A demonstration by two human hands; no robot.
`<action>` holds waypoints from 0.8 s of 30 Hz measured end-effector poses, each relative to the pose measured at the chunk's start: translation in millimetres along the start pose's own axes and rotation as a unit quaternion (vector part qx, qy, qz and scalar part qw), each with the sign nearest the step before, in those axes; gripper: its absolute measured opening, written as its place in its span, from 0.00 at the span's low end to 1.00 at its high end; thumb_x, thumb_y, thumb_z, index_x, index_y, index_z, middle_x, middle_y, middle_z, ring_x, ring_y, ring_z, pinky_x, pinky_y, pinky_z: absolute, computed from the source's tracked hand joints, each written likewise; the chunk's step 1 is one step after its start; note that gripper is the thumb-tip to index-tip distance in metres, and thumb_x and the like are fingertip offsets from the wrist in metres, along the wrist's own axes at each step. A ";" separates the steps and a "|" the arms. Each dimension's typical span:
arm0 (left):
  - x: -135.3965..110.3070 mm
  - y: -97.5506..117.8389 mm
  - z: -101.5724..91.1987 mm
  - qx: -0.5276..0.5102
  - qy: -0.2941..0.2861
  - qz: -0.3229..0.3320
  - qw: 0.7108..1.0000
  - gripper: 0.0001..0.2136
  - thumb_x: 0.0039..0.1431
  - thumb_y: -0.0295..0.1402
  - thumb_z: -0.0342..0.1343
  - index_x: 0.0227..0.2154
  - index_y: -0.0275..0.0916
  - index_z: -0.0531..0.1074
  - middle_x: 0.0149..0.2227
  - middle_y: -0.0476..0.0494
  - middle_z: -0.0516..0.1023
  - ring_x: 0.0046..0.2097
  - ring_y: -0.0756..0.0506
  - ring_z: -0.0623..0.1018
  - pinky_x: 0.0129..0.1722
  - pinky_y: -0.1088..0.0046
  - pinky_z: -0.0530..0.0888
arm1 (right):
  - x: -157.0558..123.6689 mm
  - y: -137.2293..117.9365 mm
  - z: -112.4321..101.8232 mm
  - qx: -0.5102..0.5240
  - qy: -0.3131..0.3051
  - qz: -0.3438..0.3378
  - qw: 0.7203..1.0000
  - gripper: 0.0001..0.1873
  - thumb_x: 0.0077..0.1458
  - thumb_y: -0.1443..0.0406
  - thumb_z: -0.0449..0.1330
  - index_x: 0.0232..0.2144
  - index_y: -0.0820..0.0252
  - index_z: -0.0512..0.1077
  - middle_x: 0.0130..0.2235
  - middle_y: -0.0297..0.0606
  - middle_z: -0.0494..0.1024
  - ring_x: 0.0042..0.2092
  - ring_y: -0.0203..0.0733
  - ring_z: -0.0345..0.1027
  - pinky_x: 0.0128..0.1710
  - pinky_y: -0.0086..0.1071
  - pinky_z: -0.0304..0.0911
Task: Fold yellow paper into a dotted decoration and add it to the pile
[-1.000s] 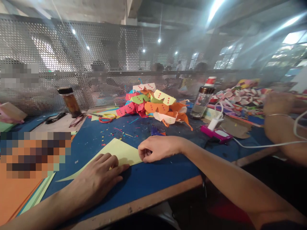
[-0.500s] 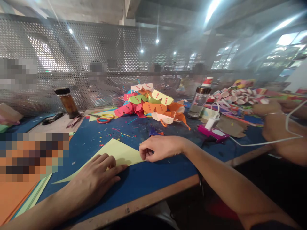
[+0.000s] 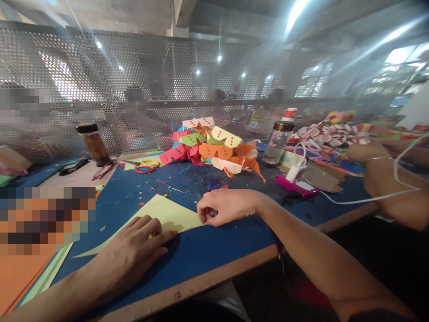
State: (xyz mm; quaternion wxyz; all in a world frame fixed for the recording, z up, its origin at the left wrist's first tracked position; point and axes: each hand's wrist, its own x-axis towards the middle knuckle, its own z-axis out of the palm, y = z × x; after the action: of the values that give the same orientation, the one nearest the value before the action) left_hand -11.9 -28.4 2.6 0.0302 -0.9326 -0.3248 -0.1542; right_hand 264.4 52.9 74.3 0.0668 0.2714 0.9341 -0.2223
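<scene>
A pale yellow paper sheet, folded to a triangle, lies on the blue table top. My left hand rests flat on its near edge, fingers stretched out. My right hand pinches the sheet's right corner between thumb and fingers. Both forearms reach in from the near edge of the table.
A heap of coloured folded paper pieces sits behind the sheet. Scissors, a dark jar and a bottle stand further back. A pink device with a white charger lies right. Another person's arm works at right. Orange sheets lie left.
My right hand has slid slightly right along the sheet's corner. The other person's arm at right has shifted. The view has dropped a little.
</scene>
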 end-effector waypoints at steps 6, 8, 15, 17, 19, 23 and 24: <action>-0.7 -0.7 0.9 0.001 0.012 0.008 1.000 0.16 0.70 0.32 0.47 0.58 0.47 0.66 0.38 0.46 0.70 0.38 0.44 0.71 0.39 0.65 0.69 | -1.1 4.5 0.8 -0.001 0.001 -0.028 1.000 0.09 0.51 0.72 0.59 0.35 0.60 0.75 0.35 0.36 0.79 0.39 0.40 0.70 0.39 0.31 0.60; -0.7 -1.1 1.6 0.001 0.012 0.009 1.000 0.16 0.70 0.32 0.47 0.57 0.47 0.66 0.38 0.46 0.70 0.38 0.45 0.71 0.39 0.65 0.70 | -0.2 4.6 2.4 -0.001 0.013 -0.043 0.999 0.05 0.54 0.67 0.61 0.35 0.59 0.75 0.36 0.36 0.78 0.42 0.41 0.69 0.41 0.32 0.60; 0.8 -1.4 2.3 0.004 0.007 0.007 1.000 0.15 0.70 0.33 0.46 0.57 0.46 0.66 0.38 0.46 0.70 0.38 0.45 0.71 0.39 0.64 0.70 | 16.7 -5.9 17.4 0.034 0.075 -0.064 0.995 0.10 0.59 0.58 0.61 0.34 0.59 0.73 0.35 0.36 0.77 0.41 0.41 0.68 0.40 0.32 0.58; 1.6 0.4 0.0 0.008 0.009 0.006 1.000 0.15 0.70 0.33 0.46 0.57 0.46 0.67 0.38 0.46 0.70 0.38 0.45 0.71 0.38 0.64 0.71 | 20.9 -7.3 20.4 0.040 0.079 -0.056 0.995 0.10 0.59 0.59 0.61 0.33 0.60 0.73 0.34 0.37 0.76 0.40 0.40 0.68 0.39 0.31 0.58; 2.2 2.5 -2.3 0.014 0.008 0.002 1.000 0.15 0.70 0.32 0.47 0.56 0.46 0.67 0.38 0.46 0.71 0.38 0.45 0.71 0.39 0.65 0.71 | 23.0 -7.2 21.6 0.039 0.080 -0.044 0.995 0.09 0.58 0.59 0.61 0.33 0.60 0.73 0.35 0.37 0.76 0.40 0.40 0.68 0.38 0.31 0.57; 2.9 3.8 -3.7 0.025 0.005 0.001 1.000 0.15 0.69 0.31 0.48 0.56 0.46 0.67 0.38 0.45 0.71 0.38 0.45 0.72 0.39 0.65 0.71 | 23.8 -6.3 22.0 0.035 0.083 -0.037 0.995 0.10 0.60 0.58 0.60 0.33 0.60 0.74 0.35 0.37 0.77 0.39 0.40 0.68 0.38 0.32 0.57; 2.9 3.5 -3.3 0.027 0.005 0.002 1.000 0.15 0.69 0.31 0.48 0.56 0.46 0.67 0.38 0.46 0.71 0.38 0.45 0.72 0.39 0.65 0.71 | 23.8 -6.4 22.2 0.032 0.087 -0.036 0.995 0.11 0.60 0.58 0.59 0.33 0.59 0.74 0.35 0.37 0.77 0.39 0.41 0.68 0.38 0.32 0.57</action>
State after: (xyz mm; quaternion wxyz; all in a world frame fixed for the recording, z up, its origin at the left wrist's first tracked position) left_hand -8.5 -30.0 6.8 0.0576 -0.9313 -0.3268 -0.1501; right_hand 241.0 49.4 51.1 -0.0312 0.2579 0.9380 -0.2295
